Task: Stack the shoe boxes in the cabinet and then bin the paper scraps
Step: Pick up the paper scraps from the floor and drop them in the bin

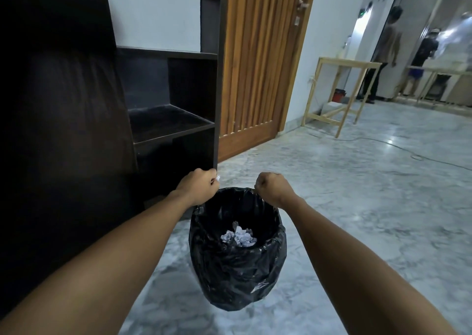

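Note:
A bin with a black plastic liner stands on the marble floor in front of me. Crumpled white paper scraps lie at its bottom. My left hand is curled over the bin's far left rim, and a small white paper scrap sticks out between its fingers. My right hand is a closed fist over the far right rim; nothing shows in it. The dark cabinet stands to the left, with a white shoe box on an upper shelf.
A slatted wooden door is right of the cabinet. A wooden frame table stands at the back right with a cable trailing over the floor. Two people stand in the far doorway.

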